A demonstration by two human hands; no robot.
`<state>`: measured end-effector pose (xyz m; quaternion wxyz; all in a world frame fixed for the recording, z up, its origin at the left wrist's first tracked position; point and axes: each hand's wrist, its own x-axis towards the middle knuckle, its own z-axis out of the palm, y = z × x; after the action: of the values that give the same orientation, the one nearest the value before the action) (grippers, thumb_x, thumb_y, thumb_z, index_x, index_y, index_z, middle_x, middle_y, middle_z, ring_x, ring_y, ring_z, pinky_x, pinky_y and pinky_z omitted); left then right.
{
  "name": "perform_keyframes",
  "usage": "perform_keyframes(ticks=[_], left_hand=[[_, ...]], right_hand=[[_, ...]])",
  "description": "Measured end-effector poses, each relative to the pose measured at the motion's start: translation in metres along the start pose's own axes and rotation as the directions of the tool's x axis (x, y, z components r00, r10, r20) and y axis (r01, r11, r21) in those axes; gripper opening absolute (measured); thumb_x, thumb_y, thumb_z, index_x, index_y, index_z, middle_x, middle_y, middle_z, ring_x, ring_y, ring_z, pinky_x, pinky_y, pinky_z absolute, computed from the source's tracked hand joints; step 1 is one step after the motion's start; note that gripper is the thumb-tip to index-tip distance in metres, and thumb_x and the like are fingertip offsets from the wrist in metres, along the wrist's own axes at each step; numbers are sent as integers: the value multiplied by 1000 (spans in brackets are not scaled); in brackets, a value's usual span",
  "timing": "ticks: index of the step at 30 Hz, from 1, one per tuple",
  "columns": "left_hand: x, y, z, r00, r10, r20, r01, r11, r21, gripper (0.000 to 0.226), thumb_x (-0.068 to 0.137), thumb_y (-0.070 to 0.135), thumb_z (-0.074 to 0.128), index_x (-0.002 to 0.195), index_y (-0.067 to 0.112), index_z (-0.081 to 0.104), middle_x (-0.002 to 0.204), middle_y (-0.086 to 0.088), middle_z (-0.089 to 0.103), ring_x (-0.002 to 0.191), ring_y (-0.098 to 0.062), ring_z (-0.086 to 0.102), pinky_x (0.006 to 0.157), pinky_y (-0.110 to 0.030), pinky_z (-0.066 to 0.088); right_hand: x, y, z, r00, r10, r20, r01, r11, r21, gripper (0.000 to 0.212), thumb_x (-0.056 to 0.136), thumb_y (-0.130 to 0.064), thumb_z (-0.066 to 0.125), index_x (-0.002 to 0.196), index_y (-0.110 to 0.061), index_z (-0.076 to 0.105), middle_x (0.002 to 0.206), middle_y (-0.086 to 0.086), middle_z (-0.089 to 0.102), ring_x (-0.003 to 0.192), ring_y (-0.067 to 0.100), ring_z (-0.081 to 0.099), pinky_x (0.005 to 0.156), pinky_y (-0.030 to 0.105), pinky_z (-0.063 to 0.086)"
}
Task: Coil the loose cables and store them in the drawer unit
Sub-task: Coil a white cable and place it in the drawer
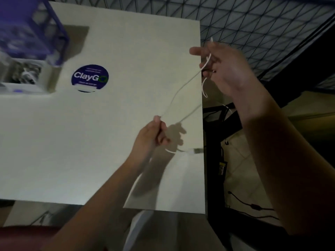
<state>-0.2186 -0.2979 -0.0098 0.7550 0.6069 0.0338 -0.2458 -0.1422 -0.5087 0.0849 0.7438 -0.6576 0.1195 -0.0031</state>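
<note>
Both hands pinch one thin white cable point(181, 87): the left hand point(152, 134) low over the tabletop point(90, 142), the right hand point(228, 69) raised. Coiling looks barely begun, and storing it in the drawer unit point(27, 51) at the far left remains.

You have 1 view only, from your head, looking forward and steeply down onto the white table point(101, 134), close above both forearms. The table's right edge and the floor point(241, 160) beyond are in view.

On my desk point(112, 51) I can read "ClayGo" in white letters on a round dark blue sticker point(90, 78). The smaller lines on it are too blurred to read.
</note>
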Motion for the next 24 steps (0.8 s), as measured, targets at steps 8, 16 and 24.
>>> perform_keyframes(ticks=[8,16,24], left_hand=[[-29,65,-65,996,-87,5,82,921,-380,32,101,38,42,77,19,53,61,6,20,53,-12,21,67,-23,46],[-67,89,-92,999,-16,-44,-18,741,-671,21,94,25,43,87,19,62,63,8,24,52,-8,22,55,-17,36],[-44,157,-125,981,137,-134,-188,826,-532,23,101,27,44,105,28,66,60,8,15,48,-5,16,41,-12,17]], right_hand=[[-2,-37,11,990,18,-139,18,966,259,5,98,-7,46,99,-3,49,89,11,72,75,23,64,74,33,55],[-33,-29,42,965,119,-233,-97,990,102,16,96,-8,54,109,-3,48,89,7,71,64,23,63,67,30,58],[-43,-6,117,977,92,-194,-134,967,-218,19,92,-11,57,99,-16,40,82,5,71,48,19,54,45,22,42]])
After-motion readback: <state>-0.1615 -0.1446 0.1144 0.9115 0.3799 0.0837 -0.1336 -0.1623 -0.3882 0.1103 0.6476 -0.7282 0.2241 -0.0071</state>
